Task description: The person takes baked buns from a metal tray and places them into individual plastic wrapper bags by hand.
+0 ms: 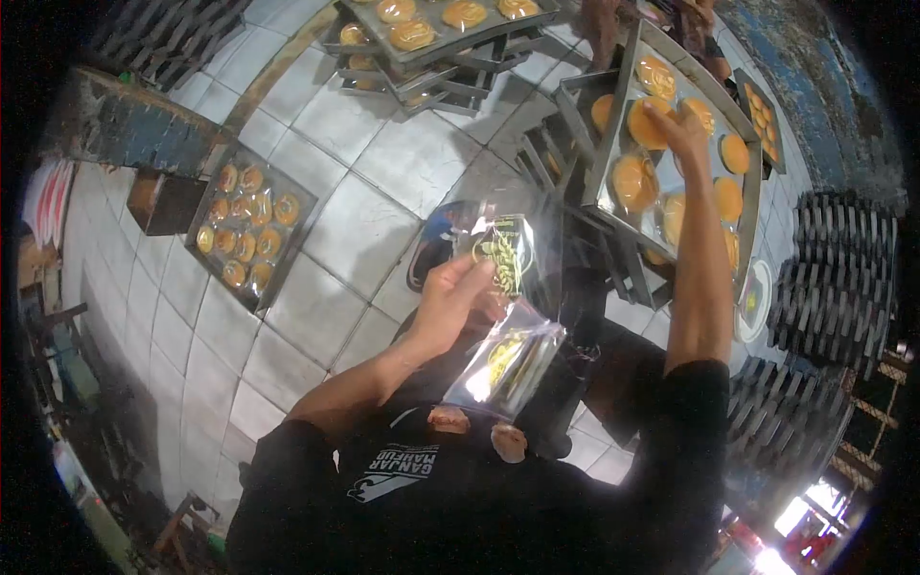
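Observation:
My left hand (450,305) pinches a clear plastic bag (508,257) with yellow-green print, held up over my lap. Just below it, a stack of similar clear printed bags (503,364) rests on my lap. My right hand (682,136) reaches out to the far right, fingers closed on the edge of a round golden bun (649,123). That bun is at a metal baking tray (602,182) holding several more glossy buns (634,182). The tray sits tilted on a stack of other trays. My right palm is turned away from view.
More stacked trays of buns (412,56) stand at the top. A tray of smaller buns (259,225) lies on the white tiled floor (326,206) to the left. Dark stacked trays (834,273) rise at the right. Another person's limb (602,34) shows behind the bun tray.

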`<state>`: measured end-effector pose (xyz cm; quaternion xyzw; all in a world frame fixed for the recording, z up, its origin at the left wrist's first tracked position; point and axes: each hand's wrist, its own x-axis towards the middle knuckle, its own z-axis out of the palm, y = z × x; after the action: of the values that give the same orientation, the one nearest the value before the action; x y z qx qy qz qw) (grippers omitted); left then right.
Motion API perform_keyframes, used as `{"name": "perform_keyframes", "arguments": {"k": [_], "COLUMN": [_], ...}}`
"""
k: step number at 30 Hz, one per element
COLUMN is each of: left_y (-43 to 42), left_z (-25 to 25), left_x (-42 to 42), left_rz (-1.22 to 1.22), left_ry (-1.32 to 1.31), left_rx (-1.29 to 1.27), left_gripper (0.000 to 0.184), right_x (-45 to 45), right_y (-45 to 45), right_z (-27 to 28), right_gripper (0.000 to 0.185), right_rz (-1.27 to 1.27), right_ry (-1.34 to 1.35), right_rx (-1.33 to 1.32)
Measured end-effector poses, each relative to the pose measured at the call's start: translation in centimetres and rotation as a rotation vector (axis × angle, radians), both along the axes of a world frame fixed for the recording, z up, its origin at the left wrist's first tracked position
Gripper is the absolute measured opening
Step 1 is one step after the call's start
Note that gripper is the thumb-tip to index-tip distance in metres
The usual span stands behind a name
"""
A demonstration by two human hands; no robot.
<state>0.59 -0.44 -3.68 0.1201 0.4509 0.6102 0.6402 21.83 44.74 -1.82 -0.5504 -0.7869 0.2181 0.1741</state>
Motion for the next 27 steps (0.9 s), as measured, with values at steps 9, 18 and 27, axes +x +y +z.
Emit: {"name": "perform_keyframes", "arguments": {"k": [9, 18, 27], "left_y": [1.9, 6.5, 3.5], "left_z": [0.7, -0.3, 7.5], "left_x": [-1.3, -3.0, 0.9], "left_rz": [0.121, 0.249, 0.141], "left_ry": [-0.213, -0.316, 0.904], "left_rx": [-0.024, -0.066, 0.362], "left_gripper": [0.030, 0.023, 0.020], "right_x": [-0.3, -2.3, 1.8], "right_y": [-12.5, -40.7, -39.5], "right_z": [7.4, 9.1, 9.9], "right_gripper": [0.074, 0.043, 0.043], "right_rz": [0.056, 0.453, 0.076], "right_ry": [0.404, 0.528, 0.682], "right_rx": [-0.004, 0.187, -0.116]}}
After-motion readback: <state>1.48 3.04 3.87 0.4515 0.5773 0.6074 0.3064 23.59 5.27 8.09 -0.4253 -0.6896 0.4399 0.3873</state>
